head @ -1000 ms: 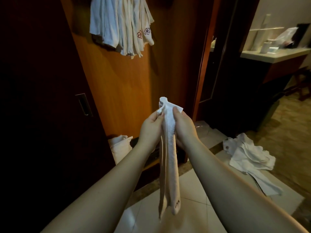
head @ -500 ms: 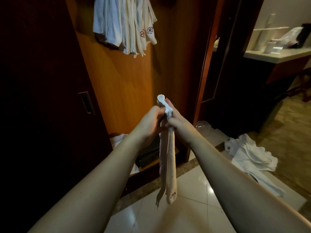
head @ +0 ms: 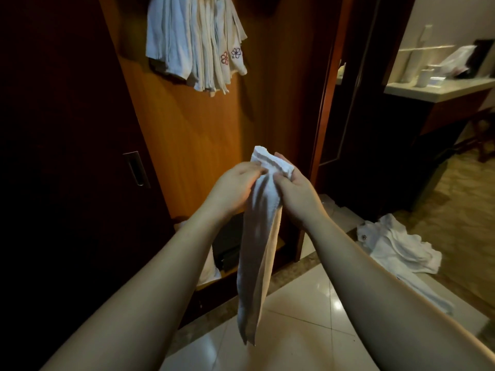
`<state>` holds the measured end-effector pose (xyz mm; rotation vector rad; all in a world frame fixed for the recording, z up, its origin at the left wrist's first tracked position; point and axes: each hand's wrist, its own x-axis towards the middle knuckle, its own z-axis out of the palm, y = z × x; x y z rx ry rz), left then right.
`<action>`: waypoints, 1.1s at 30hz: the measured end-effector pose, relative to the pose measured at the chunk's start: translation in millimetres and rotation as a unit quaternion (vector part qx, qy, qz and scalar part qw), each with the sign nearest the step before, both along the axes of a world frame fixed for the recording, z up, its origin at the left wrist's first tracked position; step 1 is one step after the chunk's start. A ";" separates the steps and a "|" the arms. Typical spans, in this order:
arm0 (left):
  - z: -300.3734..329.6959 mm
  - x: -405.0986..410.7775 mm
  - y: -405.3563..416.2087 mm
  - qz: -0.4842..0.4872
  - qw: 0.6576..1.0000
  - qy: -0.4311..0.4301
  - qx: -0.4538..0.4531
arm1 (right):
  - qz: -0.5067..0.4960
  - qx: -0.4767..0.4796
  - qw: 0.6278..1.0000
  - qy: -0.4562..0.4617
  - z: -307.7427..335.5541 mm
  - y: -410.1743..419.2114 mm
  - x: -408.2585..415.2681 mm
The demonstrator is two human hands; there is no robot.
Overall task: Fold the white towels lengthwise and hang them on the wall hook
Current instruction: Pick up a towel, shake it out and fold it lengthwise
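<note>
A white towel (head: 257,250), folded into a long narrow strip, hangs straight down in front of me. My left hand (head: 235,188) pinches its upper end from the left and my right hand (head: 294,191) grips the same end from the right, both at chest height. Several white towels (head: 195,41) hang in a bunch high on the orange wooden wall, two with small flower marks; the hook itself is hidden behind them. A heap of loose white towels (head: 396,245) lies on the floor to the right.
A dark door with a recessed handle (head: 135,168) fills the left. A low open shelf (head: 230,247) with dark items and white cloth sits below the wall. A counter (head: 439,88) with bottles stands at the far right. Glossy floor tiles (head: 308,298) lie underfoot.
The top of the towel has spread wider between my hands and my right hand has turned palm-up around it. The hanging strip has swung slightly and looks fuller.
</note>
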<state>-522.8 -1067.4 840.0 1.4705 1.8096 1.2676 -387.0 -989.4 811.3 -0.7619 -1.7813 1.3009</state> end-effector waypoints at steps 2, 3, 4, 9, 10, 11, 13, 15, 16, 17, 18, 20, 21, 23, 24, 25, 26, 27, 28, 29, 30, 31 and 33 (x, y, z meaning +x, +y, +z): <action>0.9 -10.6 6.1 0.099 0.993 -0.019 0.062 | 0.044 -0.081 0.994 0.061 3.5 12.1 -0.1; 2.5 -15.1 7.9 0.132 0.988 -0.015 0.073 | 0.063 -0.105 0.989 0.079 9.6 15.3 -0.9; 3.7 -19.5 11.6 0.139 0.988 -0.034 0.059 | 0.086 -0.124 0.983 0.101 15.1 19.5 -0.6; 9.8 -30.5 19.5 -0.033 0.969 -0.234 -0.070 | 0.107 -0.171 0.967 0.157 47.7 32.0 2.4; 10.7 -31.5 20.5 -0.059 0.967 -0.241 -0.063 | 0.110 -0.173 0.965 0.164 53.7 35.1 3.9; 12.1 -30.5 21.0 -0.076 0.965 -0.246 -0.049 | 0.106 -0.167 0.966 0.166 59.4 37.3 5.0; 18.1 -26.6 22.7 -0.103 0.958 -0.265 -0.021 | 0.099 -0.154 0.969 0.165 66.7 45.4 9.4; 28.2 -20.0 24.1 -0.124 0.955 -0.269 0.004 | 0.103 -0.160 0.967 0.171 66.3 55.0 17.4; 32.6 -17.3 25.5 -0.128 0.954 -0.271 0.015 | 0.113 -0.174 0.963 0.173 62.3 59.3 23.0; 37.3 -14.4 27.1 -0.128 0.953 -0.275 0.025 | 0.133 -0.192 0.958 0.168 55.8 63.5 28.5; 42.0 -12.4 27.9 -0.127 0.950 -0.285 0.033 | 0.163 -0.215 0.950 0.157 46.6 66.9 33.1; 50.2 -11.4 30.8 -0.121 0.940 -0.316 0.048 | 0.208 -0.244 0.942 0.103 24.2 69.9 39.3; 53.9 -11.6 32.3 -0.115 0.936 -0.329 0.053 | 0.213 -0.241 0.945 0.061 12.6 71.0 40.3; 63.1 -12.7 35.5 -0.089 0.934 -0.340 0.059 | 0.215 -0.211 0.953 -0.030 -5.4 71.1 38.8; 67.6 -14.3 38.1 -0.072 0.936 -0.338 0.062 | 0.218 -0.199 0.953 -0.068 -12.3 70.3 37.1; 72.0 -16.4 40.9 -0.059 0.939 -0.333 0.064 | 0.222 -0.194 0.951 -0.096 -17.6 68.6 35.3; 76.3 -19.0 43.5 -0.050 0.942 -0.324 0.065 | 0.224 -0.191 0.949 -0.114 -21.7 66.3 33.7; 80.4 -21.7 46.0 -0.044 0.946 -0.316 0.065 | 0.224 -0.190 0.948 -0.125 -25.3 64.0 32.1; 84.1 -24.7 48.1 -0.040 0.948 -0.308 0.064 | 0.226 -0.188 0.947 -0.131 -28.2 61.3 31.2; 87.4 -27.4 50.3 -0.035 0.951 -0.301 0.062 | 0.230 -0.184 0.946 -0.136 -30.3 58.5 30.1; 90.4 -30.0 52.4 -0.026 0.953 -0.296 0.059 | 0.230 -0.178 0.947 -0.141 -32.0 55.3 29.1; 93.1 -31.9 54.2 -0.017 0.954 -0.293 0.058 | 0.223 -0.169 0.949 -0.146 -33.1 51.9 28.0; 98.4 -35.3 57.9 -0.002 0.953 -0.298 0.061 | 0.192 -0.139 0.957 -0.165 -33.1 45.1 25.8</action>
